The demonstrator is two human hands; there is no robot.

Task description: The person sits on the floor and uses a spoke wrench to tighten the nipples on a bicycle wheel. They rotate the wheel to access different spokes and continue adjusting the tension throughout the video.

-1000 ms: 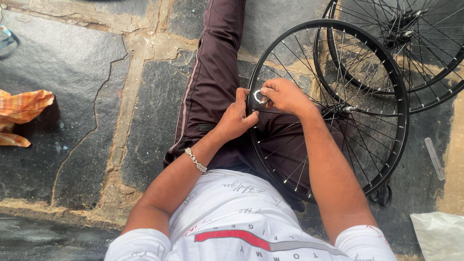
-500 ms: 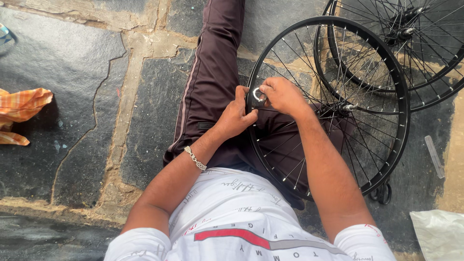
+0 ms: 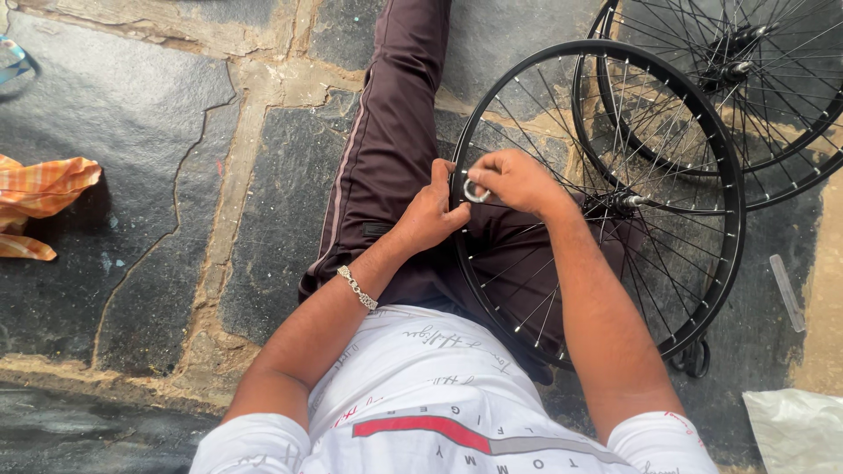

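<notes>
A black bicycle wheel rim [image 3: 733,189] with thin metal spokes rests across my lap as I sit on the stone floor. My left hand [image 3: 432,215] grips the rim's left edge, a silver bracelet [image 3: 357,287] on that wrist. My right hand [image 3: 518,180] is closed on a small round metal spoke tool [image 3: 475,193] held at the rim, right beside the left hand's fingers. The hub [image 3: 629,201] sits to the right of my right wrist.
A second black spoked wheel [image 3: 795,189] lies behind the first at the upper right. An orange checked cloth [image 3: 39,197] is on the floor at the left. A white plastic bag [image 3: 795,430] lies at the lower right, a pale strip [image 3: 788,292] beside the wheel.
Both hands stay at the same spot on the rim; the right hand has turned slightly with the tool. The wheel has barely shifted.
</notes>
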